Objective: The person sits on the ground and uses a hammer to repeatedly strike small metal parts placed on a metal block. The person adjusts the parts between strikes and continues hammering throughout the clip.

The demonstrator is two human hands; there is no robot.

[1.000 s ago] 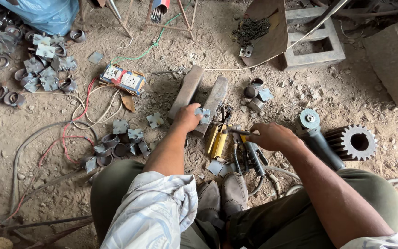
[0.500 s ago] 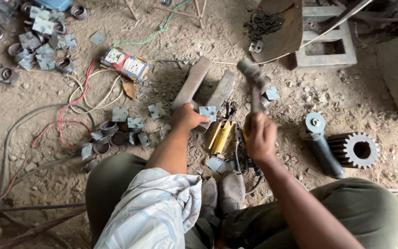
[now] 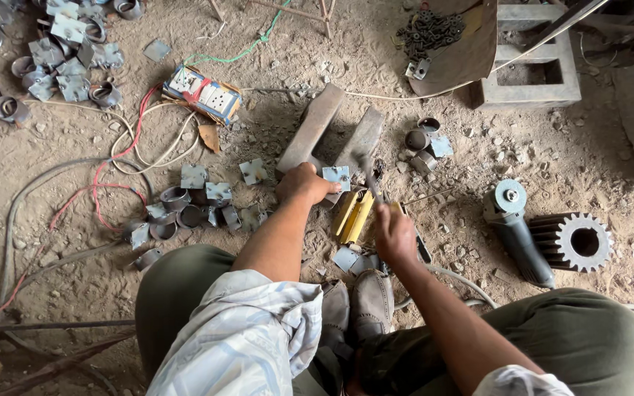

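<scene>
Plate (image 3: 337, 177), a small square grey metal piece, sits on the near end of the steel bars (image 3: 332, 132) lying on the dirt floor (image 3: 566, 158), pretty much dead centre and straight out from the knees. Both bars run with their long axis slanting away up and to the right.

Left hand (image 3: 303, 183) is clamped down on the left edge of the plate, fingers pinning it to the bar, so that's clearly the nearer one. Right hand (image 3: 394, 233) is closed around a hammer (image 3: 373, 183) handle, a bit nearer the body and to the right, with the head blurred just beside the plate's right edge. So the plate lies between the two hands, touching the left.

Going down in size for the rest: concrete block (image 3: 526, 70) at the far right, gear (image 3: 574, 240) and angle grinder (image 3: 515, 227) side by side on the right, socket box (image 3: 203, 92) with red and white wires far left.

Container-wise, a rusty scoop (image 3: 464, 51) leaning on the block holds a heap of dark chain links (image 3: 427, 31). Loose rings and plates (image 3: 185, 209) are just piled on the floor to the left, not in anything. A yellow tool (image 3: 355, 216) lies just under the plate.
</scene>
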